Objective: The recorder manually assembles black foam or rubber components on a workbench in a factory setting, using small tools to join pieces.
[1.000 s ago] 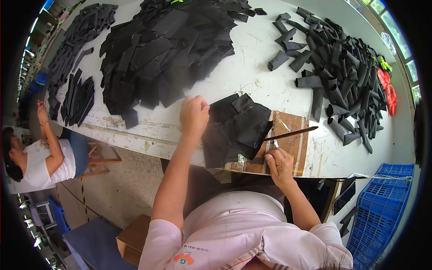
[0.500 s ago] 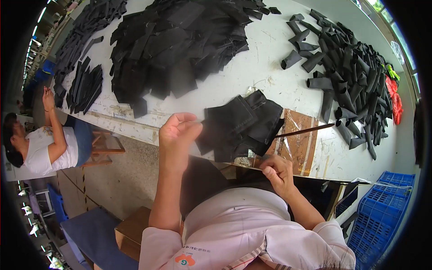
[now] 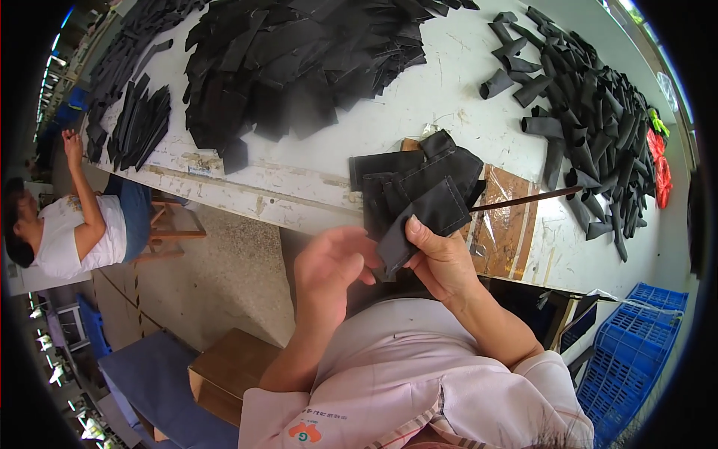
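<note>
Two hands are raised together just off the near edge of the white bench (image 3: pixel 449 82), below a small heap of black fabric pieces (image 3: pixel 419 176). At nine o'clock, well apart, another person in a white top (image 3: pixel 71 232) is seated at the bench end. The left hand (image 3: pixel 333 269) is held beside the work with its fingers (image 3: pixel 359 254) curled loosely and slightly spread; whether they touch the cloth cannot be told. At its three o'clock, the right hand (image 3: pixel 445 262) is closed on a black fabric piece (image 3: pixel 422 221), which is pinched between thumb and fingers at its lower right edge. The piece is held in the air just in front of the heap, its long axis running from seven o'clock up to one o'clock, the stitched upper corner pointing toward the bench. For a clean handling, the free lower corner is best taken by the left hand so the piece is kept flat. A thin brown stick (image 3: pixel 527 199) lies at three o'clock, over a brown board (image 3: pixel 508 232).
</note>
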`<move>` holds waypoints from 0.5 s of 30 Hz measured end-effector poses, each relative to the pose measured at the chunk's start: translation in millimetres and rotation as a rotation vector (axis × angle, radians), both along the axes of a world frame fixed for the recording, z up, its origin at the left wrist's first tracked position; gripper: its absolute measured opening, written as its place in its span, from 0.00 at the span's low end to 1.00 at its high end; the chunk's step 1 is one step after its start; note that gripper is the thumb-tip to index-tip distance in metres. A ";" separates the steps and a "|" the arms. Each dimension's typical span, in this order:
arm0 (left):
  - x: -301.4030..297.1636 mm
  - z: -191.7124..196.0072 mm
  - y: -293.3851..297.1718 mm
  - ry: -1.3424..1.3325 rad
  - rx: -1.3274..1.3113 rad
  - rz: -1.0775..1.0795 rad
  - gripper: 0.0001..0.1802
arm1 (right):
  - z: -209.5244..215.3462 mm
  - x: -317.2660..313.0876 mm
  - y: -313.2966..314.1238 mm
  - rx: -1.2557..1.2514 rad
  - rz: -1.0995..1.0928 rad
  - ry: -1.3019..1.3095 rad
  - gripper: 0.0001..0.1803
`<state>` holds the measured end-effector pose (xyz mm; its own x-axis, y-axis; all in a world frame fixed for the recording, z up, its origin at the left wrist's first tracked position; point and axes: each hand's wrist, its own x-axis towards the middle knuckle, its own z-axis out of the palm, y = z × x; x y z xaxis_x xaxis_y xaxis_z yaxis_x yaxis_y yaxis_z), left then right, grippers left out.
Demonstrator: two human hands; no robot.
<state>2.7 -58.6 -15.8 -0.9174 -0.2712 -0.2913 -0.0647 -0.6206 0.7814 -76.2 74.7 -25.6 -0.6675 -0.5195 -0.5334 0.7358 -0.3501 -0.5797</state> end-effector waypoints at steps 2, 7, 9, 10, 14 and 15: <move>2.6 0.9 5.0 0.013 -0.171 0.004 0.15 | 5.6 1.0 -3.4 -0.009 -0.045 0.009 0.14; -1.3 5.1 7.9 -0.049 -0.250 -0.049 0.12 | -4.2 2.2 -6.9 0.002 -0.069 0.053 0.15; -2.5 7.3 6.5 -0.075 -0.255 -0.033 0.11 | -7.1 1.6 -12.6 0.001 -0.058 0.061 0.16; -3.2 6.0 8.3 -0.092 -0.192 -0.036 0.11 | -8.9 1.7 -10.8 0.020 -0.084 0.041 0.14; -4.9 2.5 11.5 -0.095 -0.161 -0.029 0.09 | -13.3 0.5 -13.2 0.017 -0.107 0.020 0.13; -3.4 1.9 11.7 -0.100 -0.159 -0.037 0.09 | -11.4 0.9 -13.6 0.010 -0.094 0.023 0.13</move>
